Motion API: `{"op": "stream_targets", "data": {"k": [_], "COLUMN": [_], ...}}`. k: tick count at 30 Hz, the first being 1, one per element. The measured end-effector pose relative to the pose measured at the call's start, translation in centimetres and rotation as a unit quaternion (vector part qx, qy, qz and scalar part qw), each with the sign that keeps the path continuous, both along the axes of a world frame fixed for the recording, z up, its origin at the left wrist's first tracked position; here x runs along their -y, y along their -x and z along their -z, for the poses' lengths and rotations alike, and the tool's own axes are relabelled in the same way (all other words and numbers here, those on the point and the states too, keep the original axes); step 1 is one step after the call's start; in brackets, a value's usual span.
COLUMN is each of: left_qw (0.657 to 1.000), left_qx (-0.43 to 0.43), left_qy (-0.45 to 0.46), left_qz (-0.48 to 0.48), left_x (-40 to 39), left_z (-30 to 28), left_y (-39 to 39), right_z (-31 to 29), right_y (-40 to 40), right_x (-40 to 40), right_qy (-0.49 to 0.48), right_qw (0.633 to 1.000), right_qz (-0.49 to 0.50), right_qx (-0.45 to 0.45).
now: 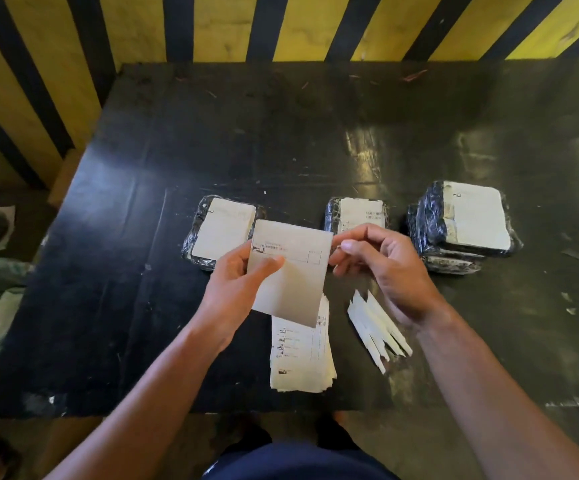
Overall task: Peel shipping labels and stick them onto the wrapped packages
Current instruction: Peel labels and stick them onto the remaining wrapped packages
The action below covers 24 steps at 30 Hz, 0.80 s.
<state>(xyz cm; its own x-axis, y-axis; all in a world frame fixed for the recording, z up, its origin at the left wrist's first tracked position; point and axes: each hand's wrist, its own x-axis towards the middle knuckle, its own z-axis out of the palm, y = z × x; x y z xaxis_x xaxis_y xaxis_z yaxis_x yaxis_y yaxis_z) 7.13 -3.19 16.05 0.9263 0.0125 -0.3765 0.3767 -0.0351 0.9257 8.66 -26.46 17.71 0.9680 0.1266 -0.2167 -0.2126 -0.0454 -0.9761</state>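
Holding a single label sheet [290,271] up above the near middle of the black table [177,140], long axis running near to far, printed end far. Pinched along its left edge by the left hand [236,282], thumb pressed on the face, fingers hidden behind. Right hand [381,268] just beside the sheet's far right corner, thumb and forefinger drawn nearly together at that corner; whether paper already sits between them cannot be told. Likely the peeling step: corner to the right hand, body of the sheet to the left, so the pull probably runs from the far right corner toward the near left.

Directly beneath, lying flat near the table's near edge: a stack of labels [300,355], long axis also near to far. Just right of it, a fanned heap of white backing strips [376,327], slanting from far left to near right.

Farther off, in a row across the table: a wrapped package on the left [220,232], partly hidden by the held sheet; a middle package [359,211] behind the right hand; a pile of packages on the right [461,223]. All showing a white label on top. No box or bin in view.
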Motion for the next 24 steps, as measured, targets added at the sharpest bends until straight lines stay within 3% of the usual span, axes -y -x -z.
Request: {"op": "stream_targets", "data": {"k": [11,24], "left_qw": [1.0,1.0], "left_qx": [0.029,0.016], "left_qy": [-0.006,-0.001], "left_qz": [0.011,0.021], "left_x": [-0.2,-0.2], "left_z": [-3.0,-3.2], "left_y": [0.4,0.4], "right_z": [-3.9,-4.2], "right_y": [-1.8,-1.7], "right_x": [-0.2,-0.1], "right_qy": [0.007,-0.003], "right_qw": [0.997,0.997], "right_qz": [-0.075,-0.081], "right_qx": [-0.008,0.001]}}
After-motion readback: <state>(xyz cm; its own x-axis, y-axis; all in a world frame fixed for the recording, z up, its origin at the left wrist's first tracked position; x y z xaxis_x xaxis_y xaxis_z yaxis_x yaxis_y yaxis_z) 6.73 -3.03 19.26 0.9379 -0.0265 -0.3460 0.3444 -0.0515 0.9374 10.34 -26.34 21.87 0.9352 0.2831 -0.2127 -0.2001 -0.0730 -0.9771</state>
